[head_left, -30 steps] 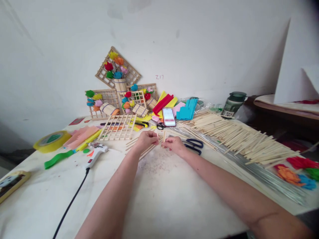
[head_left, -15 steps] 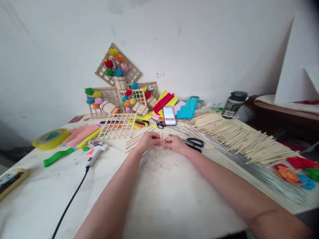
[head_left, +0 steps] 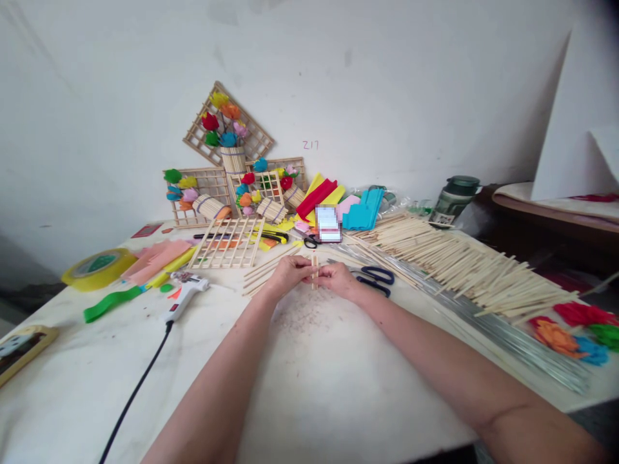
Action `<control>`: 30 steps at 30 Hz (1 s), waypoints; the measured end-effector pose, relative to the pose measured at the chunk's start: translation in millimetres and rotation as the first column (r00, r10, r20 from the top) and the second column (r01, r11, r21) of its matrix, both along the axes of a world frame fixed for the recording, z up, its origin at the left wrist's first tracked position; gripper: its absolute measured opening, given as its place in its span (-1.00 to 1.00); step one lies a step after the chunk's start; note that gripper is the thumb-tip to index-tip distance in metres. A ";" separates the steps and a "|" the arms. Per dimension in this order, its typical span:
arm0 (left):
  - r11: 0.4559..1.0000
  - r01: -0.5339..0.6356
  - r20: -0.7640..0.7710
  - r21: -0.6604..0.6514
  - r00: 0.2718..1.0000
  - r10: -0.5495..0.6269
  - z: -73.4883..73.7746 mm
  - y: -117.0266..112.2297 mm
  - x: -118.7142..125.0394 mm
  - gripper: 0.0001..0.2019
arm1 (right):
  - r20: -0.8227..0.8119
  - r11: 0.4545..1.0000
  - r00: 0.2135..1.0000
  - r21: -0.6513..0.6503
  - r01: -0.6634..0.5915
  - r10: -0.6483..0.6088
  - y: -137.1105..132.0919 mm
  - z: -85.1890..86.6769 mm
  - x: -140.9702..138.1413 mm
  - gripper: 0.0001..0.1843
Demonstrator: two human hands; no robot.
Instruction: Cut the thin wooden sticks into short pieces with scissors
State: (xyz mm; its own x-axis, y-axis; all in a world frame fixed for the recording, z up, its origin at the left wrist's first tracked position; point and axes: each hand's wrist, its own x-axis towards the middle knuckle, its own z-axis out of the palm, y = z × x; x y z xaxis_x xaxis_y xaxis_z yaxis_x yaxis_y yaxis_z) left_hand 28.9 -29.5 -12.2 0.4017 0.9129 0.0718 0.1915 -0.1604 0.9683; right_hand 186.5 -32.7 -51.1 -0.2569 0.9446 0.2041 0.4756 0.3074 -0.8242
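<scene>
Left hand (head_left: 289, 274): pinches short wooden sticks (head_left: 314, 283), nearly upright, between both hands.
Right hand (head_left: 337, 278): fingers closed on same sticks.
Wooden lattice (head_left: 227, 243): beyond left hand, looks already assembled.
Loose sticks (head_left: 259, 275): beside left hand, not yet joined.

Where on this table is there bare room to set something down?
The widest bare patch lies nearer than the left hand, right hand and dark specks, between the forearms. Another lies between the power strip and black cord. It's crowded at the back, with lattice panels and colored paper, and on the right, with wooden sticks and wires.
</scene>
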 end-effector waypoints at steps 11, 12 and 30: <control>0.990 0.021 0.030 0.137 0.999 -0.025 -7.4 3.4 0.3 -0.70 | 0.011 0.999 1.000 0.036 0.002 -0.003 1.4 0.6 -0.5 -0.83; 0.988 0.035 0.028 0.148 0.999 -0.040 -8.5 3.9 0.2 -0.71 | 0.009 0.999 1.000 0.034 -0.002 0.001 1.1 0.5 -0.5 -0.83; 0.925 -0.058 0.009 0.376 0.998 0.059 -15.6 4.3 9.3 -0.62 | 0.002 0.997 1.000 -0.081 0.006 -0.006 -5.4 7.4 -3.5 -0.81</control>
